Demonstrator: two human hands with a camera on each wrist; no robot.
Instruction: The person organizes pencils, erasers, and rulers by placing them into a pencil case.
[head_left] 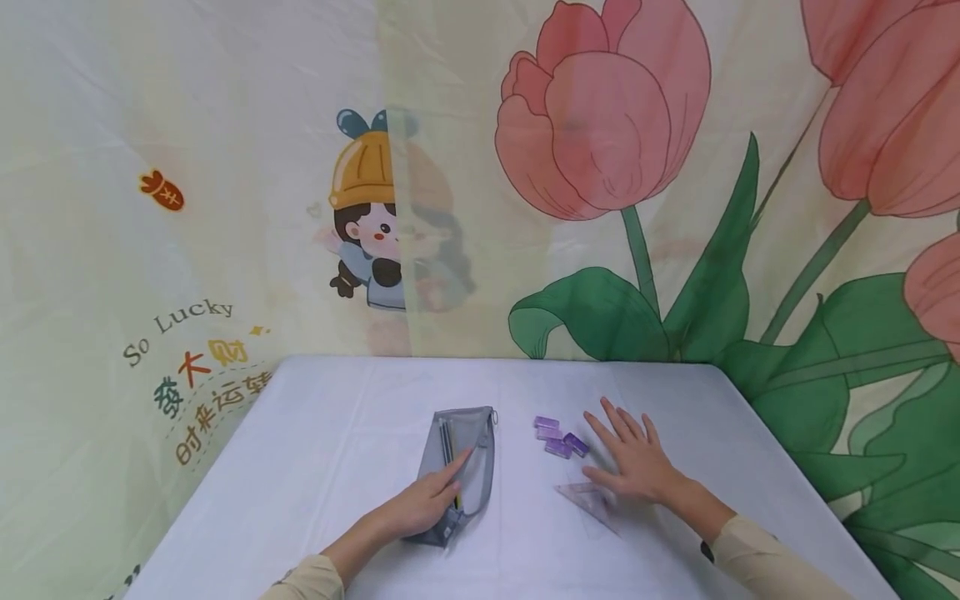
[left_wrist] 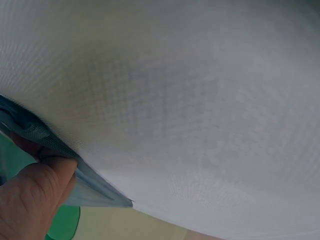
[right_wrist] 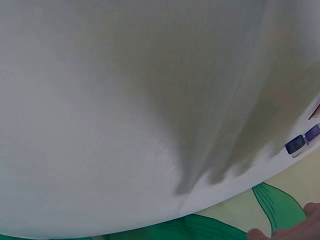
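- Grey mesh zip pencil pouch (head_left: 463, 467) lies on the near middle of the table, its zip-pull end toward the far side and its mouth gaping, so the dark pens and a yellow-tipped one inside show through.
- Left hand (head_left: 423, 502) rests on the near end of the pouch, fingers laid along the mesh and the forefinger stretched toward the opening; this seems to pin the pouch flat and keep its mouth spread. The left wrist view shows the thumb (left_wrist: 30, 200) pressed against the pouch's blue-grey edge (left_wrist: 80, 177), so the hold looks like a light pinch of the fabric.
- Right hand (head_left: 633, 460) lies to the right of the pouch, palm down, fingers straight and spread, closed on nothing. Its near side covers part of a clear plastic set square (head_left: 588, 498), which lies flat just under the thumb.
- Four small purple rectangular erasers (head_left: 558, 435) sit in a loose cluster between the pouch and the right hand, just beside the fingertips but apart from them, so far as the head view shows.
- White cloth-covered table (head_left: 315, 467) carries all of this.
- Pale printed backdrop (head_left: 225, 208) with a cartoon girl and large pink tulips hangs behind the far edge.
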